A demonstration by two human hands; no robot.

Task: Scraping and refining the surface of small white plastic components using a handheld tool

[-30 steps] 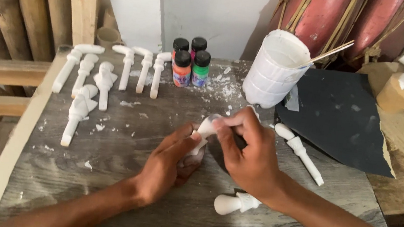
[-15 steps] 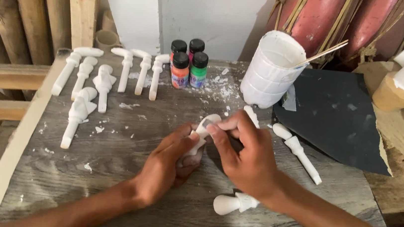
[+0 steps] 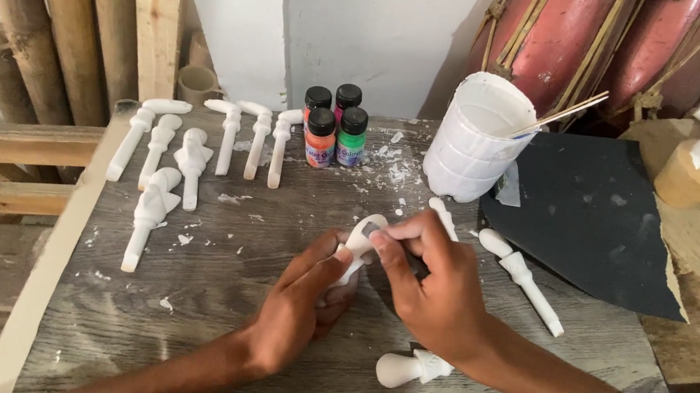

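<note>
From the head view, both hands meet over the middle of the grey wooden bench (image 3: 210, 294). The left hand (image 3: 299, 308) has its grip closed around the lower end of a white plaster piece (image 3: 360, 243), and the right hand (image 3: 435, 292) pinches its curved top. A similar white figure (image 3: 410, 369) lies just below the right wrist. Four small paint bottles (image 3: 333, 124) stand well behind.

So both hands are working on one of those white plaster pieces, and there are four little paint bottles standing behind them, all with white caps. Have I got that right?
Nearly. The head view shows the left hand and right hand together on the white plaster piece, and four paint bottles do stand behind them on the table. But their caps are black, not white.
</note>
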